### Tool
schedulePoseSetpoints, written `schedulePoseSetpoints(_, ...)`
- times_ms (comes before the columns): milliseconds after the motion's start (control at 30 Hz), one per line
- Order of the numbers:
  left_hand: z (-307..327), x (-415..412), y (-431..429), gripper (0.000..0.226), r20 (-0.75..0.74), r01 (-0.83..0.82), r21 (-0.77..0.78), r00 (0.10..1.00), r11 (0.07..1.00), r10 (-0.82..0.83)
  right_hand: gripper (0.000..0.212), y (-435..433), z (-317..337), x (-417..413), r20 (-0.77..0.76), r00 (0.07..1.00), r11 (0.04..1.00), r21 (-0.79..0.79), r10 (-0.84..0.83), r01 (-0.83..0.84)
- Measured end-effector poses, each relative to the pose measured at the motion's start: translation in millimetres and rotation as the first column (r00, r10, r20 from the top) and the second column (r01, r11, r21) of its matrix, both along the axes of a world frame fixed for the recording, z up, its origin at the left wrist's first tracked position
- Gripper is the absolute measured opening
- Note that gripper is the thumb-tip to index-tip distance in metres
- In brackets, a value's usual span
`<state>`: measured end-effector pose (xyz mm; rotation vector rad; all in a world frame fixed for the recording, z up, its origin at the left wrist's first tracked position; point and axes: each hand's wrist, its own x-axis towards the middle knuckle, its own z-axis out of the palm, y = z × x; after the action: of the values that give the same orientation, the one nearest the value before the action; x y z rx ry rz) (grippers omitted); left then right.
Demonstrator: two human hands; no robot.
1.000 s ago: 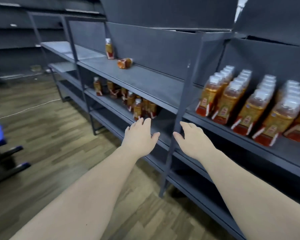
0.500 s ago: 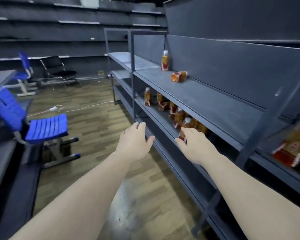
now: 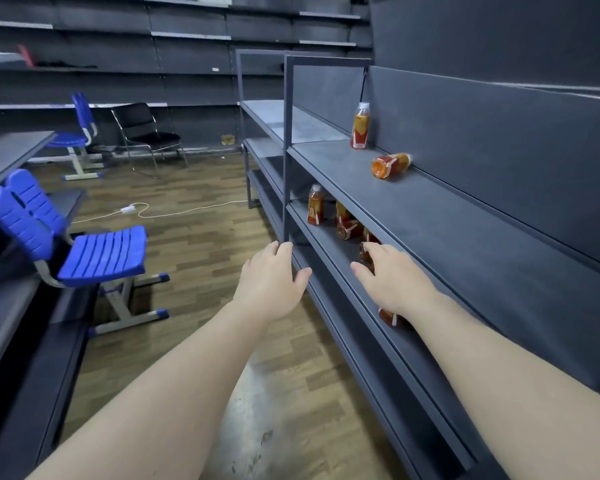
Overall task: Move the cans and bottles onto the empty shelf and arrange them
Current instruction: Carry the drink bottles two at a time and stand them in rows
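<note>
On the grey upper shelf [image 3: 430, 216] one orange bottle [image 3: 360, 125] stands upright at the far end. A second orange bottle [image 3: 390, 165] lies on its side nearer to me. The lower shelf [image 3: 323, 233] carries several more bottles, one upright [image 3: 315, 205] and others tipped [image 3: 347, 229], partly hidden under the upper shelf. My right hand [image 3: 392, 282] reaches over the lower shelf's front edge with straight fingers, close to the bottles, holding nothing. My left hand [image 3: 271, 282] hovers open beside the shelf post [image 3: 287, 150], empty.
A blue chair [image 3: 80, 244] stands on the wooden floor to my left. Another blue chair [image 3: 78, 133] and a black chair [image 3: 142, 133] are further back. A white cable [image 3: 160, 211] lies across the floor. Dark shelving lines the back wall.
The view has swung left along the shelving; the rows of bottles on the right have left the frame. Both hands now sit nearer the loose bottles, my right hand over the lower shelf.
</note>
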<state>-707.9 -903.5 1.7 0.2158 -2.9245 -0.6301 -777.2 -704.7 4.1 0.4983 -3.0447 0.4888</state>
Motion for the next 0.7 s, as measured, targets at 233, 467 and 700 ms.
schedulePoseSetpoints(233, -7.0, -86.7, -47.3, 0.055, -0.004, 0.018, -0.018, 1.0, 1.0, -0.019, 0.061, -51.4, -6.2, -78.1, 0.017, 1.0, 1.0, 0.02, 0.014, -0.015)
schedulePoseSetpoints(467, -2.8, -183.6, -111.4, 0.052, -0.018, 0.081, -0.049, 0.996, 0.996, -0.082, 0.061, -108.7, -4.7, -160.3, 0.017, 0.998, 0.998, 0.013, -0.057, 0.057)
schedulePoseSetpoints(700, -6.8, -257.3, -142.5, 0.052, 0.012, 0.143, -0.039, 0.99, 0.989, -0.142, 0.056, -136.2, -3.9, -222.6, 0.049, 0.991, 0.991, 0.039, -0.128, 0.126)
